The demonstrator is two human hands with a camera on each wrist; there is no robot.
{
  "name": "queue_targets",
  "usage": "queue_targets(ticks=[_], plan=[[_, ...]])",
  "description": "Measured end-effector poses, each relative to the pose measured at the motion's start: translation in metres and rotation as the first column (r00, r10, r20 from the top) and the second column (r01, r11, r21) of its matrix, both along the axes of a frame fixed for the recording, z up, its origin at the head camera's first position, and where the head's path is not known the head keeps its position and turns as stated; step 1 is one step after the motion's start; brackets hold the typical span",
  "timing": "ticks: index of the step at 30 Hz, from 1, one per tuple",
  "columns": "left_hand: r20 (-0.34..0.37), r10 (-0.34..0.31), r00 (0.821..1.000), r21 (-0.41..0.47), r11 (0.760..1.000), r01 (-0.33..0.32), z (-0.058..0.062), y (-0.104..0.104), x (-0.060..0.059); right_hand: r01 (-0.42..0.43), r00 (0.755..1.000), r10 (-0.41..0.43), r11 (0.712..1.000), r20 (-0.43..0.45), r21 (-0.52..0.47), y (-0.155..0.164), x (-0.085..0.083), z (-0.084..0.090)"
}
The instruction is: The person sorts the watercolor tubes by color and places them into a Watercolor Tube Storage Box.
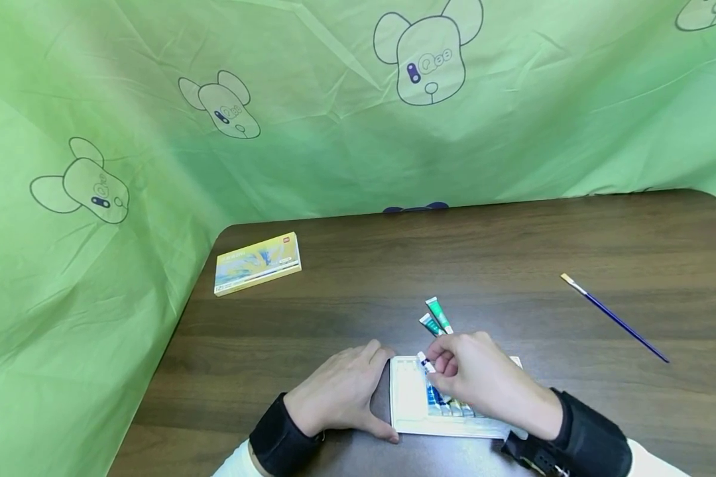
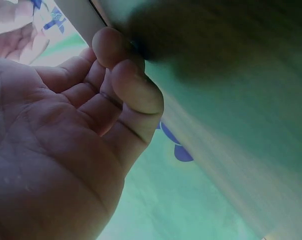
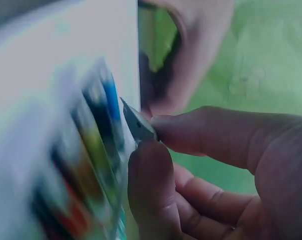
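Note:
A white tray [image 1: 407, 397] of paint tubes lies near the table's front edge. My left hand [image 1: 346, 391] holds its left side, fingers at the far corner and thumb at the near corner; the left wrist view shows curled fingertips [image 2: 110, 45] against the tray rim [image 2: 80, 15]. My right hand [image 1: 453, 364] hovers over the tray and pinches a white-capped paint tube [image 1: 425, 362] between thumb and forefinger. The right wrist view shows the tube's end [image 3: 135, 122] in that pinch [image 3: 151, 137], above blurred coloured tubes [image 3: 90, 145]. Two green tubes [image 1: 438, 313] lie just beyond the tray.
A purple-handled paintbrush [image 1: 614, 318] lies at the right of the dark wooden table [image 1: 513, 252]. A yellow flat box [image 1: 256, 263] sits at the far left corner. Green printed cloth [image 1: 334, 99] hangs behind and to the left.

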State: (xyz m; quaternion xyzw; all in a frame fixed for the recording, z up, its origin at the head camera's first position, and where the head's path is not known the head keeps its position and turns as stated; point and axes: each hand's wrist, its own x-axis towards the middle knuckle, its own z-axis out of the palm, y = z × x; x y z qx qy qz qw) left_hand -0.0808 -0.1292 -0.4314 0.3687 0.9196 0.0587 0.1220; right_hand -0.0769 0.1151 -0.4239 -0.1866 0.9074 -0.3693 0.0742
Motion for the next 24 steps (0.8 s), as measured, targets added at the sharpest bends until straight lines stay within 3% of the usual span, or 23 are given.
queue_targets(ticks=[16, 24], plan=[[-0.029, -0.008, 1.0, -0.002, 1.0, 0.008, 0.0, 0.001, 0.0, 0.009, 0.994, -0.005, 0.999, -0.112, 0.035, -0.018, 0.02, -0.01], [-0.015, -0.001, 1.0, 0.001, 1.0, 0.001, 0.001, 0.0, 0.0, -0.003, 0.97, 0.039, 0.989, -0.239, 0.148, -0.021, 0.023, -0.013]])
